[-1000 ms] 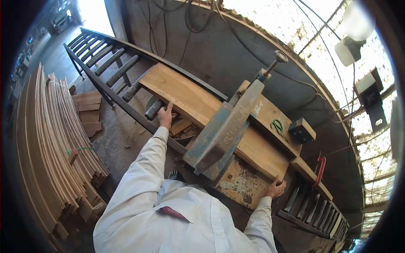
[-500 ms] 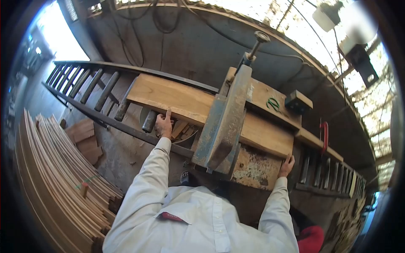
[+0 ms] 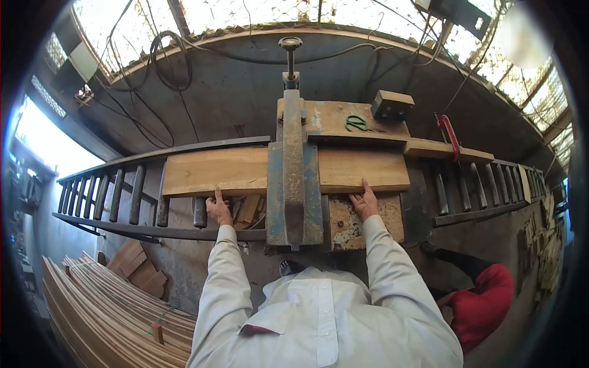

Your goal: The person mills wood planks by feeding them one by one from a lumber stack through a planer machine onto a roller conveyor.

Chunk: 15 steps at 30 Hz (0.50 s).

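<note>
A wooden plank (image 3: 215, 168) lies across the machine, its middle hidden under the rusty blue metal head (image 3: 294, 178). My left hand (image 3: 218, 208) grips the plank's front edge left of the head, one digit pointing up against the wood. To the right of the head, my right hand (image 3: 366, 203) holds the front edge of the plank's other part, with a finger extended onto it. Some of the fingers are hidden at the edge. Behind the right part runs a wooden fence (image 3: 359, 140), and below it is a worn metal table (image 3: 374, 227).
Roller conveyors extend left (image 3: 138, 193) and right (image 3: 464, 190). A red clamp (image 3: 450, 138) sits on a wooden bar (image 3: 438, 150). Long wood strips (image 3: 116, 306) are stacked at lower left. A person in red (image 3: 491, 300) is low at right. Cables (image 3: 172, 67) hang behind.
The camera view has turned and levelled. My right hand has shifted left from near the plank's right end along its front edge. My left hand stays at the front edge.
</note>
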### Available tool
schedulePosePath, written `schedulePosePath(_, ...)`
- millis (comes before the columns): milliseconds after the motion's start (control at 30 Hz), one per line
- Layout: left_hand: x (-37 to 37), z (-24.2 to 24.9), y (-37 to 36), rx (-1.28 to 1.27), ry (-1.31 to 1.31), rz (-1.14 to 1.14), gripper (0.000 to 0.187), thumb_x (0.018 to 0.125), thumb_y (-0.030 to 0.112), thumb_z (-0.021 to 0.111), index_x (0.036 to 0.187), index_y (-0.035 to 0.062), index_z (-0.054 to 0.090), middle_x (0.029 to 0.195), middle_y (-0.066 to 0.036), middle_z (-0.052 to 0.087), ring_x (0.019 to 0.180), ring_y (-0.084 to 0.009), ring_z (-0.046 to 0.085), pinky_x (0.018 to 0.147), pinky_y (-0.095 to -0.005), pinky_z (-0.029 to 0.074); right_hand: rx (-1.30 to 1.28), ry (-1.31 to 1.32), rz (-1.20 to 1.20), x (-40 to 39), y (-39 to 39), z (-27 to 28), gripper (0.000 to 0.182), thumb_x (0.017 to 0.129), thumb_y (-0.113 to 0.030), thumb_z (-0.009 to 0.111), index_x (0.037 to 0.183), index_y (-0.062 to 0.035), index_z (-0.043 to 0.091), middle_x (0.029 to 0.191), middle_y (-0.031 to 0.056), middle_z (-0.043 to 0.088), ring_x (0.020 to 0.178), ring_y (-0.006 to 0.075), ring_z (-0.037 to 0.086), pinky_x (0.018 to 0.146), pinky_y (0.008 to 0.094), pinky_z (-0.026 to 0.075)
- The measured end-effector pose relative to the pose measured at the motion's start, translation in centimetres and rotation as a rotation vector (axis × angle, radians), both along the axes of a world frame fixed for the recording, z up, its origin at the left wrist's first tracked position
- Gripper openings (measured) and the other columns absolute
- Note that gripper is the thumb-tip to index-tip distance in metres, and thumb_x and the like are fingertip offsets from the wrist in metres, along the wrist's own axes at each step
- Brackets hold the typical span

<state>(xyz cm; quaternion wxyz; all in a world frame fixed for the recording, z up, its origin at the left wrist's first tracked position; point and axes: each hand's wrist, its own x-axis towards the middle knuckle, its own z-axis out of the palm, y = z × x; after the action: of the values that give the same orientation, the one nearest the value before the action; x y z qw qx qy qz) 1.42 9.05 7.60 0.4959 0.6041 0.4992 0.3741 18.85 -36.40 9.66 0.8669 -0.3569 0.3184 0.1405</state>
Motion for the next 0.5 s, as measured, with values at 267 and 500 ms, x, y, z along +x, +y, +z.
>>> schedulePosePath(267,0.0,0.4,-0.2,-0.02,-0.016,0.001,0.062,0.082,0.051,0.074,0.098,-0.0067,0.057,0.074,-0.011,0.063,0.051,-0.0152,0.06,0.043,-0.0272,0.048,-0.045,-0.028,0.006,-0.4,-0.1,-1.8,0.057,0.089,-0.025,0.073,0.133,-0.0028,0.045,0.129,0.0139,0.052,0.117,0.0316,0.055,0.101,0.0484,0.049)
schedulePosePath(500,0.0,0.2,0.0,-0.043,-0.052,-0.004,0.066,0.082,0.051,0.074,0.102,-0.01,0.057,0.08,-0.014,0.065,0.053,-0.017,0.063,0.043,-0.0261,0.051,0.022,-0.08,-0.04,-5.3,-1.3,-3.2,0.052,0.091,-0.025,0.07,0.132,-0.0041,0.045,0.128,0.0132,0.052,0.121,0.0299,0.052,0.104,0.0474,0.047)
